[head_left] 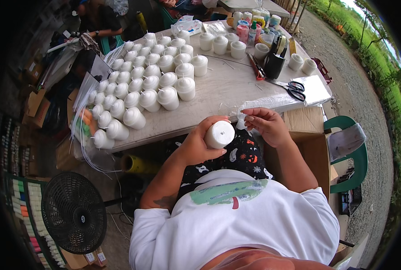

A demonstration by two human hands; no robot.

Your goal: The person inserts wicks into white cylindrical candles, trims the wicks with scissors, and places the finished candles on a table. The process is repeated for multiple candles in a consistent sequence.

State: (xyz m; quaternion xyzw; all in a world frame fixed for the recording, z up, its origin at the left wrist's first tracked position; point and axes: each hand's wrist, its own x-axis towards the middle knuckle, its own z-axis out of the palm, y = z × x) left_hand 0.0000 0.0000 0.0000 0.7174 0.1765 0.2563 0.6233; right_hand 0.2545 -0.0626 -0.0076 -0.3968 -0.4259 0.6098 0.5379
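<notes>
My left hand [197,141] is wrapped round a white candle [220,134], held above my lap by the table's front edge. Its flat round end faces up toward me, with a small dark mark in the middle. To the right of it, my right hand [267,127] has thumb and forefinger pinched together. What sits between those fingertips is too small to make out. A bit of clear plastic wrap [241,119] shows just beside them. Rows of similar white candles [152,83], many with wicks sticking up, cover the left part of the table [211,96].
Scissors [291,89], a black holder [274,63] and white plastic sheets [310,90] lie toward the right. Jars and bottles [250,31] crowd the far end. A black fan [74,213] stands lower left, a green chair [360,155] right. Another person [103,22] sits far left.
</notes>
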